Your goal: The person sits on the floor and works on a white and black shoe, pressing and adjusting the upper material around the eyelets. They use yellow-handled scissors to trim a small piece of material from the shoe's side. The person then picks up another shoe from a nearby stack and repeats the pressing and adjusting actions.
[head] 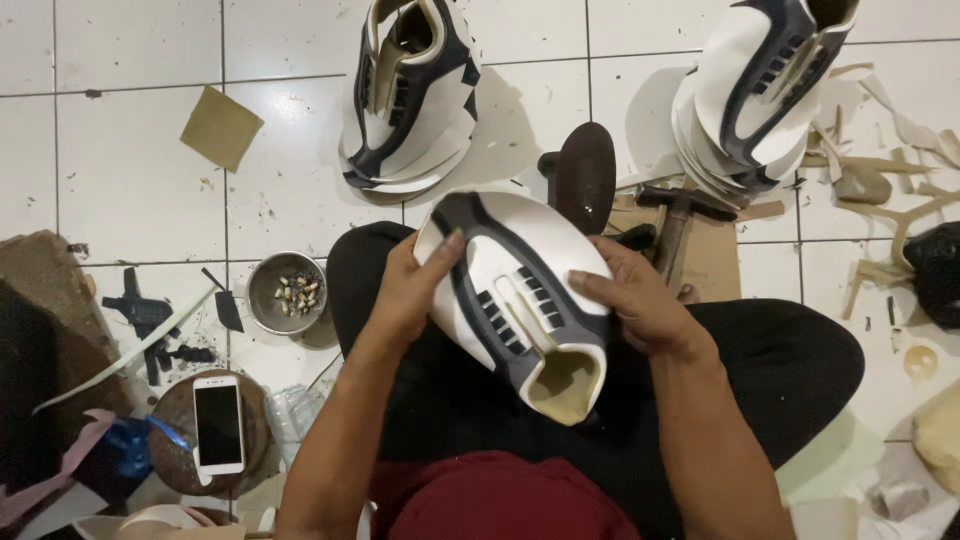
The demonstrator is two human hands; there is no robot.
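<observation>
White tile floor, shoe upper [515,290] btwn both hands' grip

White tiled floor [130,170], scuffed and littered. Two stacks of shoe uppers [410,95] [760,90] lie toward its far edge, with a tan card scrap [220,125] to their left. A metal bowl [287,292] and a white phone [218,424] on a round block [175,450] sit near the left edge, offcuts [890,170] at right.

Smooth matt white-and-navy shoe upper [520,290]; dull metal bowl [268,290]; glossy tiled floor [140,170].
</observation>
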